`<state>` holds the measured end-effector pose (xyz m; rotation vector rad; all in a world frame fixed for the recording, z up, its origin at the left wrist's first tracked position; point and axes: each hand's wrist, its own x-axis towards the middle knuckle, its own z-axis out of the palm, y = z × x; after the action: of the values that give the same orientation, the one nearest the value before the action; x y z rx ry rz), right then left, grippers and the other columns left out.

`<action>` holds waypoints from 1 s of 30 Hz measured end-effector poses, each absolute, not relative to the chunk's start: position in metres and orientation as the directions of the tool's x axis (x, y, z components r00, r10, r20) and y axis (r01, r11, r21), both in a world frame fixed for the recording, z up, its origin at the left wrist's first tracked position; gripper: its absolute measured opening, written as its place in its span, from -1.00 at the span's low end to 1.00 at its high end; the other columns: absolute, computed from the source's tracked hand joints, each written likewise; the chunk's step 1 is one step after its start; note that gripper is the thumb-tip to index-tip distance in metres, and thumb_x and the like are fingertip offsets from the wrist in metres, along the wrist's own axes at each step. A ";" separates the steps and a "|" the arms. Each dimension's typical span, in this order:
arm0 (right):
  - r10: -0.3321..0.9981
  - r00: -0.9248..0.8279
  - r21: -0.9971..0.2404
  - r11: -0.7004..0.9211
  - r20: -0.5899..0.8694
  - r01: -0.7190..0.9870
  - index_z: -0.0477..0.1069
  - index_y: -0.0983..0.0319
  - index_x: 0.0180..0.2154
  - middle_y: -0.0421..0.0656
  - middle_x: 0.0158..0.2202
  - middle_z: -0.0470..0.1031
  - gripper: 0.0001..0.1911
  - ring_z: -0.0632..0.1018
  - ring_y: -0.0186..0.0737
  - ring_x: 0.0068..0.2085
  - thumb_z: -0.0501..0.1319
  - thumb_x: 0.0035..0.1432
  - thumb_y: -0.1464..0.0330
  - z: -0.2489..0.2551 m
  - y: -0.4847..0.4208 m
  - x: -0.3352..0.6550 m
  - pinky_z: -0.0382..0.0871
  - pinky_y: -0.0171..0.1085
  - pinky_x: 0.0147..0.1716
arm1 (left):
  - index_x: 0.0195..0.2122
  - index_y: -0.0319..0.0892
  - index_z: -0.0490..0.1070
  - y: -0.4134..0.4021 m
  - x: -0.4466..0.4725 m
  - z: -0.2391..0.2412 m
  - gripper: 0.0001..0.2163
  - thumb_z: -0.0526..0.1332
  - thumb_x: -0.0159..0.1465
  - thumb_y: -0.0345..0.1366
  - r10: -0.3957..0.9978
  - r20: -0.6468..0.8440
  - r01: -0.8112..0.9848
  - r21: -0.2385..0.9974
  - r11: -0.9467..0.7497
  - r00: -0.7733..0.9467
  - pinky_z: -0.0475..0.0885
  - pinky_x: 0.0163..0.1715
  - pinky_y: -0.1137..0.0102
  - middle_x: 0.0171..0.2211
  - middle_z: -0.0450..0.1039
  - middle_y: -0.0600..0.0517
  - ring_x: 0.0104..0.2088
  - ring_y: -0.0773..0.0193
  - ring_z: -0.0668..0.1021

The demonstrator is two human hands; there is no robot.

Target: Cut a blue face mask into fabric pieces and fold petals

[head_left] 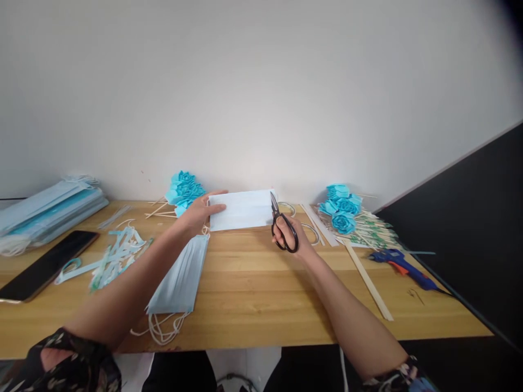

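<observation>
A pale blue face mask [243,210] is held up flat above the table, its left end pinched between the thumb and fingers of my left hand [204,211]. In my right hand [288,231] are black-handled scissors [274,204], their blades pointing up along the mask's right edge. Whether the blades touch the mask I cannot tell. Below my left hand, a small stack of face masks [180,283] lies on the wooden table [253,294], with white ear loops hanging toward the front edge.
A larger mask pile [53,209], a phone [44,264] and cut strips [118,256] lie at left. Blue paper-like flowers [186,190] stand behind my left hand, more flowers [341,207] at right. A blue glue gun [404,267] and flat wooden strip [368,280] lie at right.
</observation>
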<state>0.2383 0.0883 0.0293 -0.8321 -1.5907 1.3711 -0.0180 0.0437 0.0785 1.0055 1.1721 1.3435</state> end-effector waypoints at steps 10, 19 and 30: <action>0.787 -0.585 -0.971 0.076 0.197 -0.225 0.42 0.29 -0.14 -0.42 -0.73 0.17 -0.44 0.18 -0.50 -0.75 0.16 0.12 -0.07 0.024 0.065 0.221 0.42 -0.37 -0.57 | -0.09 -0.18 0.45 0.002 0.014 0.081 -0.78 0.14 0.31 -0.24 0.898 -0.101 -0.815 0.472 -0.336 -0.429 0.51 -0.16 0.33 -0.23 0.57 -0.05 -0.19 0.21 0.59; 0.760 -0.623 -0.953 -0.016 0.184 -0.301 0.44 0.27 -0.14 -0.40 -0.71 0.18 -0.45 0.16 -0.48 -0.73 0.14 0.14 -0.08 0.021 0.057 0.213 0.38 -0.36 -0.60 | 0.07 -0.10 0.35 -0.024 0.052 0.062 -0.47 0.09 0.22 0.15 0.958 -0.102 -0.929 0.289 -0.231 -0.269 0.38 0.03 -0.06 0.08 0.41 -0.21 0.12 -0.09 0.43; 0.667 -0.726 -0.953 -0.078 0.169 -0.294 0.44 0.27 -0.14 -0.40 -0.71 0.17 -0.44 0.15 -0.47 -0.73 0.11 0.16 -0.09 0.015 0.056 0.211 0.39 -0.35 -0.60 | 0.02 -0.11 0.38 -0.005 0.059 0.045 -0.60 0.14 0.27 0.01 0.972 0.010 -0.811 0.550 -0.201 -0.234 0.40 0.02 0.17 0.04 0.44 -0.11 0.07 0.11 0.46</action>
<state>0.2113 0.0556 0.0145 -0.4119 -1.5414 1.8707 0.0594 -0.0052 0.0454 0.4224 0.5176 1.7527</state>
